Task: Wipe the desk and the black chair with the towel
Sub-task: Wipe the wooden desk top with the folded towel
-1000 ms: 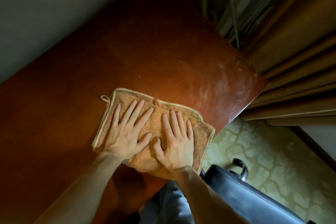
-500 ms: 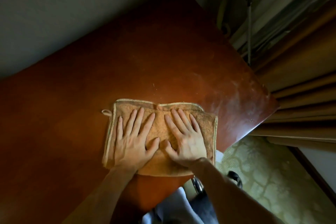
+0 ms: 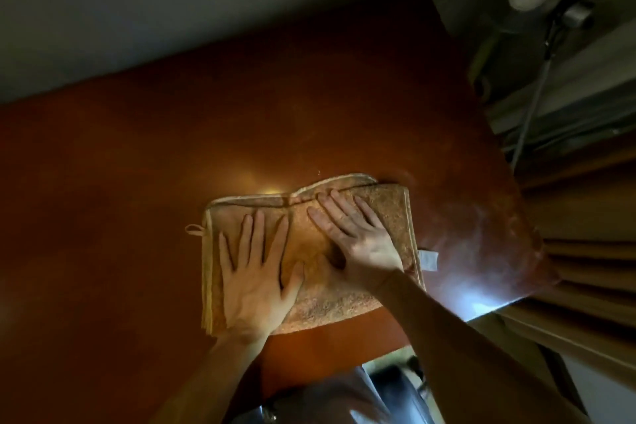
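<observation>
Nearest in, below the desk's front edge, there's a dark smeared shape (image 3: 389, 385). It's probably the black chair, but it's too blurred to be sure, and no hand is on it.

Both forearms reach over the desk (image 3: 120, 200). The left hand (image 3: 254, 272) lies flat with its fingers spread wide, palm pressing the near-left part of the towel (image 3: 330, 306). Just beside it, the right hand (image 3: 358, 241) also presses flat, fingers straight and fanned, angled toward the far left. Neither hand pinches the cloth.

The towel is tan and folded, and it lies on the desk's right half not far from the front edge. It has a small loop (image 3: 194, 230) at its left side and a white label (image 3: 428, 260) at its right.

Farther out, bare reddish wood runs to the wall, and the right corner (image 3: 488, 227) looks pale and dusty.

I'd say this is the desk-wiping step, with the chair not yet begun. The next move calls for even downward pressure from both palms and a sliding push toward that dusty corner or the far edge, without letting the folded layers bunch.
</observation>
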